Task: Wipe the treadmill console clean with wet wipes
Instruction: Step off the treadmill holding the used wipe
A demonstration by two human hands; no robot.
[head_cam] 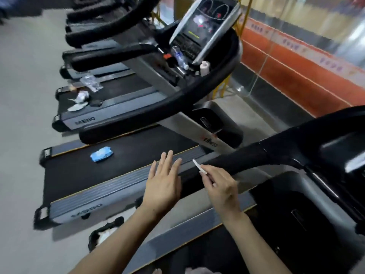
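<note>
A blue pack of wet wipes (101,154) lies on the black belt of the neighbouring treadmill. My left hand (164,180) hovers flat with fingers spread over that treadmill's grey side rail (110,186), holding nothing. My right hand (221,186) pinches a small white folded wipe (199,166) beside the black padded handrail (246,157) of the treadmill I stand at. This treadmill's console (343,155) is partly visible at the right edge. The neighbouring treadmill's console (203,28) stands at the top centre, its screen lit.
A plastic bottle (179,57) and a white cup (204,67) sit in the neighbouring console's tray. Crumpled wrappers and paper (85,91) lie on that treadmill's belt further back. An orange wall panel (296,72) runs along the right. Grey floor (23,95) spreads to the left.
</note>
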